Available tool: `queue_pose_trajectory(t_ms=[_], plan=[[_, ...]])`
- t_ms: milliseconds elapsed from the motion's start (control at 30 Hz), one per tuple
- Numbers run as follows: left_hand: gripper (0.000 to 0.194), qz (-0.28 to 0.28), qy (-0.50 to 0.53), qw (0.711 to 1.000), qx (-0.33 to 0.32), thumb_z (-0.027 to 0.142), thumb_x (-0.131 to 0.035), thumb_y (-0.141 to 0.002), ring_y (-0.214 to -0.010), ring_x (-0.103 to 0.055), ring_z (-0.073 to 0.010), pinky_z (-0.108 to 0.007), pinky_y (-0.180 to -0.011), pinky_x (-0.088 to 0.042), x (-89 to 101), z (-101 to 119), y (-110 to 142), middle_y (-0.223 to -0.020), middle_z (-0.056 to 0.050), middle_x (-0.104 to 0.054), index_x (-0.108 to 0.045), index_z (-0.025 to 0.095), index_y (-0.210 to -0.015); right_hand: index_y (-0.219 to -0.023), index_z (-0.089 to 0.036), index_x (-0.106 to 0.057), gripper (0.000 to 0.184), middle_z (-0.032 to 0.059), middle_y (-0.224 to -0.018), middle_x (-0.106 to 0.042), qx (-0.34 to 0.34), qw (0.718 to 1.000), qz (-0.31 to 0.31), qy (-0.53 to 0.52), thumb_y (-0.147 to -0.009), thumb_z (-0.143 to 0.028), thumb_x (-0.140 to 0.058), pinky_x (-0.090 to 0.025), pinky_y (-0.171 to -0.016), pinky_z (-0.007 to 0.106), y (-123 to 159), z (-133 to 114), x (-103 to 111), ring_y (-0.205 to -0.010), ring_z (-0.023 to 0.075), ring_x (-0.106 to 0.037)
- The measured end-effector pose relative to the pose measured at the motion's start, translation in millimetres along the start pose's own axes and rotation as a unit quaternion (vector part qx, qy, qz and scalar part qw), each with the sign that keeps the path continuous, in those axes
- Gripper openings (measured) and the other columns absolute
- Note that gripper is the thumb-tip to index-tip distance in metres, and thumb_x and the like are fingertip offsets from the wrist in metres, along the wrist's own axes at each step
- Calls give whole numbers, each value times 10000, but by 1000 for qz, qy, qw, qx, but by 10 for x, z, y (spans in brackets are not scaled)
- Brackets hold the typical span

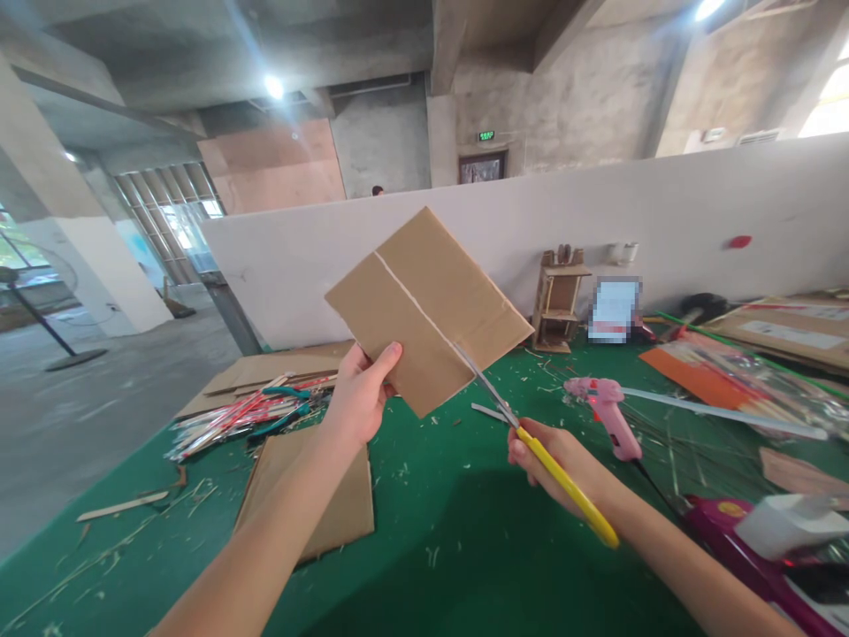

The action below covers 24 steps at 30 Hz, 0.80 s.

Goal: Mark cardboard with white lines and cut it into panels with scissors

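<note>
A square piece of brown cardboard is held up above the table, turned so one corner points upward. My left hand grips its lower left edge, thumb on the near face. A pale line runs across the cardboard from the upper left edge towards the scissors. My right hand is closed on the yellow-handled scissors, whose metal blades reach the cardboard at the lower end of that line. Below my left arm, another cardboard piece lies flat on the table.
Scraps litter the green table. At left are pliers and wrapped sticks. A pink glue gun and magenta power strip lie right. A small cardboard shelf stands at the back before a white partition.
</note>
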<state>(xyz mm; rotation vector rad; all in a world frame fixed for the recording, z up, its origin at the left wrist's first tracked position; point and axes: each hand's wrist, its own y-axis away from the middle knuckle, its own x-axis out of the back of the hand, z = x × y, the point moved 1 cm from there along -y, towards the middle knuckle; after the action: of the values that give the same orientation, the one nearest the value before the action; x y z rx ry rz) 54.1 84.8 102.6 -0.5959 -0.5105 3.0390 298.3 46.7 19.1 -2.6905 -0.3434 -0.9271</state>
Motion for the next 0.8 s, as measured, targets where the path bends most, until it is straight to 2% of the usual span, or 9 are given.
queue_pose_trajectory(t_ms=[267,433,567,667,800], plan=[[369,-5,-3,1000,7,288,-743,-689,-786,-654,-177,-257,-592,-530,26,-24,-27,-1026,-44,-690,-615,207,-1026,-926,-167,-546,469,55,-764,-579,70,996,-28,37,-907,-558,-286,-462,-597,292,33,-68,53,-644,171,-553],[307,2,-6,1000,10,287,-743,-691,-702,-637,-136,-192,-482,-473,44,-26,-33,-965,-14,-696,-618,208,-960,-985,-158,-570,478,99,-911,-627,74,997,-32,9,-900,-558,-323,-500,-699,321,54,-71,67,-810,220,-606],[313,6,0,1000,17,289,-755,-675,-718,-642,-136,-198,-510,-490,39,-32,-31,-974,-15,-697,-622,205,-945,-992,-161,-587,470,112,-977,-631,66,997,-24,-13,-886,-562,-366,-511,-747,338,67,-31,55,-857,233,-614],[312,3,-5,1000,24,301,-752,-680,-765,-653,-156,-216,-537,-512,31,-27,-27,-1005,-35,-692,-621,195,-943,-960,-171,-585,445,102,-952,-623,71,997,-25,-8,-899,-547,-354,-503,-734,330,65,-26,45,-819,213,-604],[324,4,-12,1000,25,301,-754,-678,-801,-662,-183,-280,-618,-552,8,1,-9,-998,-42,-693,-621,192,-953,-869,-183,-548,445,44,-732,-572,57,998,-19,24,-918,-544,-292,-449,-586,281,44,-51,44,-632,160,-534]])
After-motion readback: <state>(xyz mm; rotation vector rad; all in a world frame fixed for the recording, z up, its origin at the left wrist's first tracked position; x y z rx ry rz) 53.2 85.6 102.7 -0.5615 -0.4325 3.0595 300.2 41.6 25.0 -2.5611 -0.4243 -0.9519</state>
